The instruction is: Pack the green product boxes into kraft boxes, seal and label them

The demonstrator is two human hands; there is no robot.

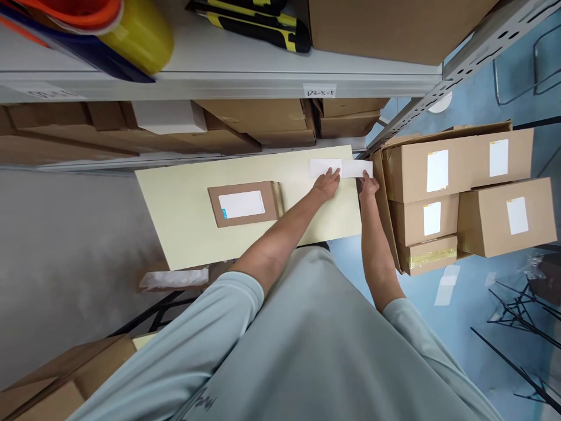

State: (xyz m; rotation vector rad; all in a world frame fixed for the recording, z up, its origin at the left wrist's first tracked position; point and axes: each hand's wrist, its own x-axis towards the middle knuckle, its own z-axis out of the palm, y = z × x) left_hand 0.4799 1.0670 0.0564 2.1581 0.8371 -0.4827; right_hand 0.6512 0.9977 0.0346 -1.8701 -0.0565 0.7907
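Note:
A strip of white paper labels (357, 169) lies across the right end of a pale cream board (184, 245), its far end sticking out past the board's edge. My left hand (326, 185) rests on the strip near its middle, fingers stretched out and touching the paper. At the overhanging end, my right hand (369, 185) pinches the strip's near edge between thumb and fingers. Left of my left hand, a small flat brown cardboard box (245, 204) lies on the board with a white label on its top and tape at its right end.
Cartons (421, 169) with white labels stand stacked on the right. Ahead, a grey metal shelf (245, 85) holds a yellow container (144, 38) and utility knives (258, 26); more boxes (258, 120) sit beneath. Black metal frames (521, 310) stand on the blue floor.

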